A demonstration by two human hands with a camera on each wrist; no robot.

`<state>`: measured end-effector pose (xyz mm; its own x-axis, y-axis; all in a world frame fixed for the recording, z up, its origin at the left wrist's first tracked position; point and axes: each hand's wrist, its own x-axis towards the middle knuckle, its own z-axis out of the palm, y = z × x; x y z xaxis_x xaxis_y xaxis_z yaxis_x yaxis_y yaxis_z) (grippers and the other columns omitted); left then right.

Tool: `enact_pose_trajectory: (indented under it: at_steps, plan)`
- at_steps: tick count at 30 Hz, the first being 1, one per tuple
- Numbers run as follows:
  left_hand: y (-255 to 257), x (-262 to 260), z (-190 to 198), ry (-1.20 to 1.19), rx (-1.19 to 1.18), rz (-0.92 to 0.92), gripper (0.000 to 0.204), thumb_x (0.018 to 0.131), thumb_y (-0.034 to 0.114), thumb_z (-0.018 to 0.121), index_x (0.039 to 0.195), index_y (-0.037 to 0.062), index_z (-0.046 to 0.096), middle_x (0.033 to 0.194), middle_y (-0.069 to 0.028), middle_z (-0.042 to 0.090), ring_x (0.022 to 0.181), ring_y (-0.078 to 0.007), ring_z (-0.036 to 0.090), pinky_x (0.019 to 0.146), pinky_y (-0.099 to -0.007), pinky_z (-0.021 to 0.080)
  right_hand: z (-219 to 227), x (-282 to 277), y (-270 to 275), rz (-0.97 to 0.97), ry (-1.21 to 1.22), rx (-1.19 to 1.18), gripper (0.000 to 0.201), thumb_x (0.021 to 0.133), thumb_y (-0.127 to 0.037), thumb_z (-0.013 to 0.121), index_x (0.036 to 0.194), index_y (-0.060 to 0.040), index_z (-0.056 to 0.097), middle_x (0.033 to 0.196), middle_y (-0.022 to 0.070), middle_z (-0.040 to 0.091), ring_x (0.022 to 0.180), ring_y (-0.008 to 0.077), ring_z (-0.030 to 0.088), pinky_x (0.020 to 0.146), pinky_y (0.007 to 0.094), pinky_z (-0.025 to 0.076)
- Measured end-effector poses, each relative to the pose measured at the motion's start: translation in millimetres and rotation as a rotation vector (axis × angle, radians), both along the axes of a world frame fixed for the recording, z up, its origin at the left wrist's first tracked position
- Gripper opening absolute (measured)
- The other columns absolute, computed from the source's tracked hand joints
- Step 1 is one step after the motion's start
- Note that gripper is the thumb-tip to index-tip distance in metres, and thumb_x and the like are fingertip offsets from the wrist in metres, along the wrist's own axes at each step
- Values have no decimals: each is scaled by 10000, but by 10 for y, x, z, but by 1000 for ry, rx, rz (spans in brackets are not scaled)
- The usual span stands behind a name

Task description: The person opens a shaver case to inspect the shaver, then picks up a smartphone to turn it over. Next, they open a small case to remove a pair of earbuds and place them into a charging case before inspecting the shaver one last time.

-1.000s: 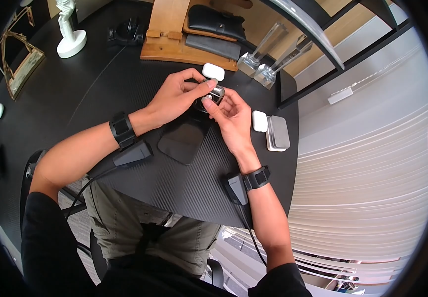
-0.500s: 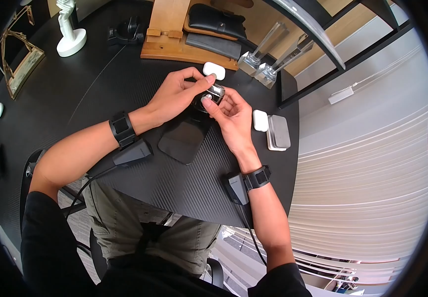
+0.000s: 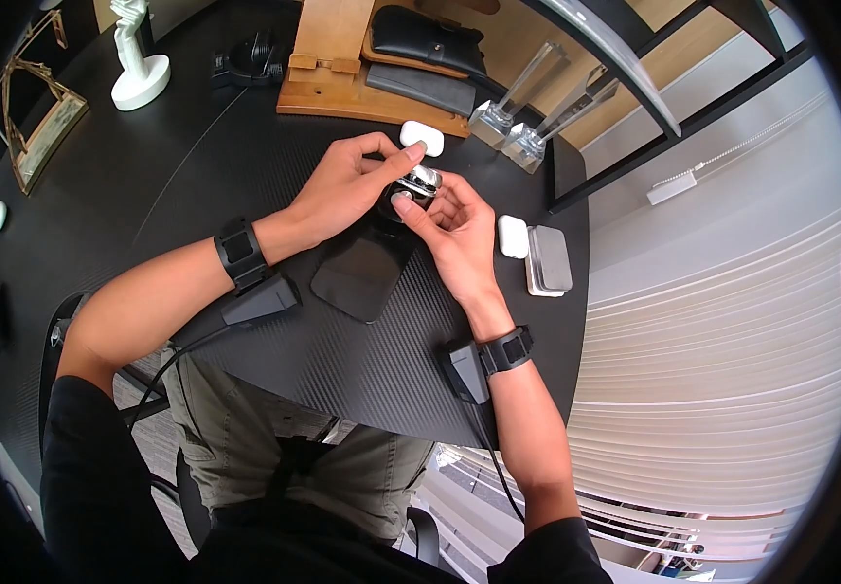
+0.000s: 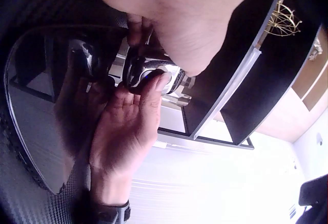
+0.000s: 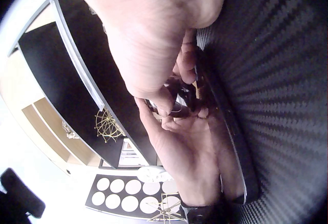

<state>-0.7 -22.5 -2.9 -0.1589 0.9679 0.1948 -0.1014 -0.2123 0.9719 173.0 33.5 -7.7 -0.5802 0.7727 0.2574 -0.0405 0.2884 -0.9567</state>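
Note:
Both hands hold one small rounded object (image 3: 421, 183), glossy black with a bright silver part, over the desk. My left hand (image 3: 347, 185) grips its left side, thumb lying along the silver top. From the right, my right hand (image 3: 464, 243) pinches it with the thumb pressed to its near face and the other fingers curled behind. In the left wrist view the object (image 4: 138, 70) shows a black shell and silver trim beside the right thumb. Fingers hide much of it; I cannot tell its exact kind. Below the hands lies a glossy black phone-like slab (image 3: 357, 279).
A white earbud case (image 3: 422, 138) sits just beyond the hands. Right of them are another white case (image 3: 513, 237) and a grey-topped box (image 3: 548, 261). Behind stand a wooden holder (image 3: 342, 97) and clear crystal blocks (image 3: 523, 148). A white figurine (image 3: 140, 82) stands far left.
The left thumb has shifted slightly away from the right thumb. The object's silver part now shows brighter and at a different angle. Arms and desk items look almost unmoved.

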Motion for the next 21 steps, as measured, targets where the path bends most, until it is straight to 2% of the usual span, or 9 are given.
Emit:
enact_pose_trajectory:
  at_steps: [10,20,21]
  plan:
    - [-5,0,1,33,4,-23,298,1015,278,649,1030,-20,642,860,-96,743,788,-55,627,709,-221,482,4,-14,-8,-3,39,-25,334,889,-74,793,1164,20,629,821,-51,640,639,-22,471,577,151,386]
    - [-7,9,3,21,-7,-28,291,1008,266,658,1030,-24,642,867,-93,742,798,-55,628,721,-225,487,5,-12,-7,1,41,-28,335,892,-77,790,1168,19,628,808,-53,633,637,-22,468,577,149,386]
    - [-1,19,-8,18,-2,-19,262,1007,278,659,1014,17,658,843,-34,713,746,-29,564,663,-209,421,7,-12,-7,0,41,-28,335,892,-77,790,1168,19,628,808,-53,633,637,-22,468,577,149,386]
